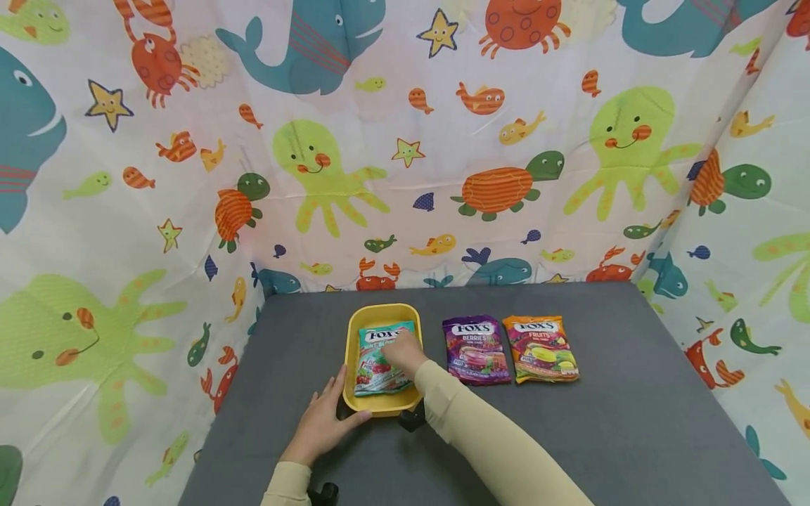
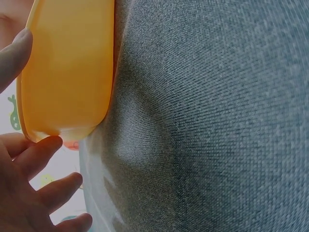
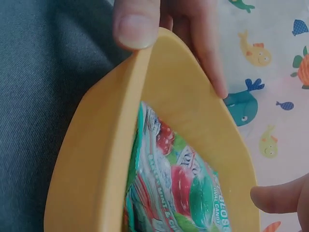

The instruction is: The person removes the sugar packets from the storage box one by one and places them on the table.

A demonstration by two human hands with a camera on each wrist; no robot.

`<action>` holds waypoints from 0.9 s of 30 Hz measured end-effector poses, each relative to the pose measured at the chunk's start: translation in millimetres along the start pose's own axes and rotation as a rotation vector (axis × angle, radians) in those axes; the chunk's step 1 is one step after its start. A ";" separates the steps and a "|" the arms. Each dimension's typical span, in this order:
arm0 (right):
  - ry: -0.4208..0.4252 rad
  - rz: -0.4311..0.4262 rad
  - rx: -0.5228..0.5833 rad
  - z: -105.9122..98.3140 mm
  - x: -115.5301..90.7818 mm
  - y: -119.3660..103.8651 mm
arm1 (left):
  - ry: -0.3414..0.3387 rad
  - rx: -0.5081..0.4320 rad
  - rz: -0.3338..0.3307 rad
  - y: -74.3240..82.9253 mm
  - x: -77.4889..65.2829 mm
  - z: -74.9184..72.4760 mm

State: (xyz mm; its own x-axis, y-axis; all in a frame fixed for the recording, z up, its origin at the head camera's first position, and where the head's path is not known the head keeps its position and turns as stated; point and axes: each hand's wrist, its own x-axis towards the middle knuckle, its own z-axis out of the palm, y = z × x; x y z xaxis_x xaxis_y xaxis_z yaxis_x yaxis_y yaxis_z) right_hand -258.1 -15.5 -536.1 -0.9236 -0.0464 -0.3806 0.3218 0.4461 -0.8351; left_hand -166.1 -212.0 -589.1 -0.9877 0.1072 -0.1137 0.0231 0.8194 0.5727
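Note:
A teal FOX'S candy bag [image 1: 377,376] lies face up inside a yellow tray [image 1: 351,404]. My left hand [image 1: 320,424] straddles the tray's near left corner, fingers spread. Its thumb [image 3: 137,29] touches the front rim, while a fingertip [image 2: 50,144] meets the wall around the corner. Over the right part of the bag is my right hand [image 1: 406,353], with a finger pointing left across the wrapper. In the right wrist view, one straight finger [image 3: 277,198] overlaps the tray's rim, apart from the bag. The right hand's other fingers are largely hidden.
To the tray's right, a purple FOX'S berries bag [image 1: 477,351] lies beside an orange FOX'S fruits bag [image 1: 543,349] on the grey tabletop [image 1: 620,422]. A curtain [image 1: 392,204] printed with sea animals encloses the back and both sides.

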 end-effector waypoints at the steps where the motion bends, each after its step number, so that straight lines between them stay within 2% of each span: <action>1: 0.009 0.007 0.008 0.4 0.3 -0.1 | 0.000 0.000 0.000 -0.2 0.3 0.4; 7: 0.054 0.012 0.034 1.7 -0.3 -0.7 | 0.001 -0.001 -0.006 -0.3 -0.3 1.6; 13: 0.049 -0.003 0.110 0.3 -3.6 -2.2 | -0.003 -0.018 0.002 0.5 -1.1 1.8; 27: 0.019 -0.064 0.074 -2.7 -6.3 -4.0 | -0.003 -0.021 0.000 2.4 -1.7 -2.3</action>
State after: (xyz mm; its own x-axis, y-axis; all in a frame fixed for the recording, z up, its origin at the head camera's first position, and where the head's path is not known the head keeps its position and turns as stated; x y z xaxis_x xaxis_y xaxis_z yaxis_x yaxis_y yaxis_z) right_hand -254.2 -14.5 -529.3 -0.9461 -0.0554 -0.3190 0.2763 0.3754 -0.8847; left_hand -164.8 -211.5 -585.7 -0.9873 0.1087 -0.1157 0.0197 0.8072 0.5900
